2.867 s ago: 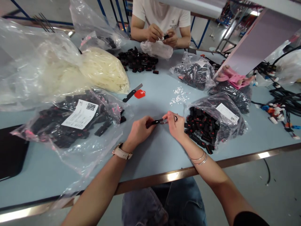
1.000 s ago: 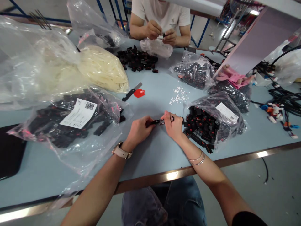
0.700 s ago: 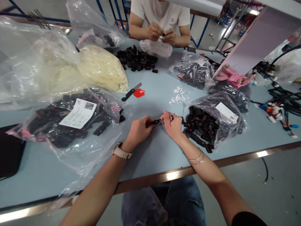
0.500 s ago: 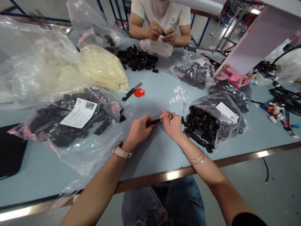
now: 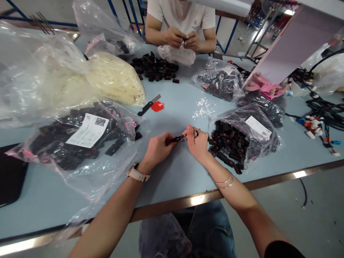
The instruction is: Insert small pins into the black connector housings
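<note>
My left hand (image 5: 159, 147) is closed around a black plastic connector (image 5: 176, 139), part of which the fingers cover. My right hand (image 5: 197, 141) is closed on a small scissors-like tool (image 5: 184, 139); a dark ring shows at the fingers, and its metal tip meets the connector. The palm hides the rest of the tool. Just right of that hand, loose black connectors (image 5: 229, 143) with orange-red parts spill from a labelled clear bag (image 5: 264, 132). Beyond the hands lie scattered small white pieces (image 5: 203, 108).
A dark-handled knife (image 5: 147, 106) lies beside a red piece (image 5: 157, 106). Bags of black connectors (image 5: 72, 139) and cream-coloured parts (image 5: 115, 79) fill the left. Across the table (image 5: 172, 172), a person (image 5: 181, 21) handles a small dark part behind a connector pile (image 5: 156, 67). Cables (image 5: 325, 111) lie right.
The whole view has shifted slightly, with things on the table a little further left. Both my hands keep their hold, and the tool's tip stays at the connector.
</note>
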A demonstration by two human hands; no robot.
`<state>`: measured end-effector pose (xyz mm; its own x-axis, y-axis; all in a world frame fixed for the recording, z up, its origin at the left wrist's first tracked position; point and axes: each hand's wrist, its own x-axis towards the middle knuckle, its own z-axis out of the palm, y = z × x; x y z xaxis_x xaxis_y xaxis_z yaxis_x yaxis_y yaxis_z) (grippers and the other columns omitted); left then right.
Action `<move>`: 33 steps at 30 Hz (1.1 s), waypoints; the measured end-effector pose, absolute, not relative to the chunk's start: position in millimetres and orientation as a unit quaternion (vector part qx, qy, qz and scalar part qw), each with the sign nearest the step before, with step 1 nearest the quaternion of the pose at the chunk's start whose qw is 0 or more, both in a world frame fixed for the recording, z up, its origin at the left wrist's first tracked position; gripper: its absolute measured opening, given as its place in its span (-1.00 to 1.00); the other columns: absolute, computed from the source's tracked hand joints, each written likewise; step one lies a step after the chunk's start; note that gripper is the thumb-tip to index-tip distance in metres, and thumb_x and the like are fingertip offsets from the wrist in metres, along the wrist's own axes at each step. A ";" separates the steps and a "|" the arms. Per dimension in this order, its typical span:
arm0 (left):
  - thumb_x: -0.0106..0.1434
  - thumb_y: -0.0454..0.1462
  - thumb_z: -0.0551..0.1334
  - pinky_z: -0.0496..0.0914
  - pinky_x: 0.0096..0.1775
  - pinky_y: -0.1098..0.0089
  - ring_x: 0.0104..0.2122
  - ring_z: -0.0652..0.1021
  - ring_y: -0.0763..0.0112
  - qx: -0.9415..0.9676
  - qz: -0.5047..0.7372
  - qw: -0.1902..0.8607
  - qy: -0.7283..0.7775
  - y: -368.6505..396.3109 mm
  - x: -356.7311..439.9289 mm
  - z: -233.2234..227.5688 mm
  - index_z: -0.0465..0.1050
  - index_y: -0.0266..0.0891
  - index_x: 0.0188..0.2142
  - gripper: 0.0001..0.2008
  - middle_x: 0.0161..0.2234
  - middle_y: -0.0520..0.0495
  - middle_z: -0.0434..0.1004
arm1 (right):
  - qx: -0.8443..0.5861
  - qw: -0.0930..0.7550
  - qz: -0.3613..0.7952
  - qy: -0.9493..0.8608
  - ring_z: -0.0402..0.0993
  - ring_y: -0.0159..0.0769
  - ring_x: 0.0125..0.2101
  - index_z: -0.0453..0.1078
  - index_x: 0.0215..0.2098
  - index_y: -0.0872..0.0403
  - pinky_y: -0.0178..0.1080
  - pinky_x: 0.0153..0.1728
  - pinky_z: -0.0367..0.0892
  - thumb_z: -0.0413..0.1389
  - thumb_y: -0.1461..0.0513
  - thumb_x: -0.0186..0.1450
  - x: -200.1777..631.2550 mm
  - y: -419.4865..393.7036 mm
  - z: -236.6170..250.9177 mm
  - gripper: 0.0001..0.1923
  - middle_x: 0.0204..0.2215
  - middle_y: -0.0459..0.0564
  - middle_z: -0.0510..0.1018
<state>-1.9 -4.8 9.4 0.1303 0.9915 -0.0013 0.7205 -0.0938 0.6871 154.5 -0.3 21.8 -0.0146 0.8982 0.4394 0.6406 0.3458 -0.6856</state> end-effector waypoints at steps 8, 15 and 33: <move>0.06 -0.24 0.20 0.28 -0.39 0.40 -0.49 0.48 0.37 0.694 0.242 0.284 0.615 -4.2 -0.5 11.6 0.39 -0.18 -0.45 -0.93 -0.49 0.00 0.53 | -0.558 0.403 0.146 -0.711 0.48 -0.38 -0.52 0.44 -0.54 0.06 -0.34 -0.38 0.26 -0.25 0.06 0.41 152.6 3.5 14.6 -0.44 -0.58 -0.02 0.55; 0.07 -0.22 0.19 0.28 -0.40 0.40 -0.50 0.48 0.37 0.698 0.247 0.283 0.610 -4.1 -2.0 8.9 0.38 -0.18 -0.45 -0.91 -0.48 0.00 0.53 | -0.554 0.399 0.151 -0.715 0.50 -0.35 -0.49 0.44 -0.52 0.06 -0.32 -0.38 0.29 -0.25 0.05 0.40 152.3 3.7 14.0 -0.44 -0.55 0.01 0.57; 0.04 -0.21 0.20 0.28 -0.39 0.38 -0.50 0.43 0.39 0.668 0.292 0.306 0.612 -3.3 -1.2 5.7 0.32 -0.16 -0.42 -0.89 -0.51 0.04 0.45 | -0.563 0.516 0.219 -0.608 0.44 -0.39 -0.59 0.44 -0.51 0.08 -0.35 -0.48 0.31 -0.23 0.04 0.39 158.4 7.7 5.6 -0.45 -0.63 -0.06 0.51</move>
<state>-1.2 -3.3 5.7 0.0811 0.9966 0.0161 0.6389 -0.0643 0.7666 158.4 7.7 5.6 0.1657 0.9100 0.3801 0.4579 0.2704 -0.8469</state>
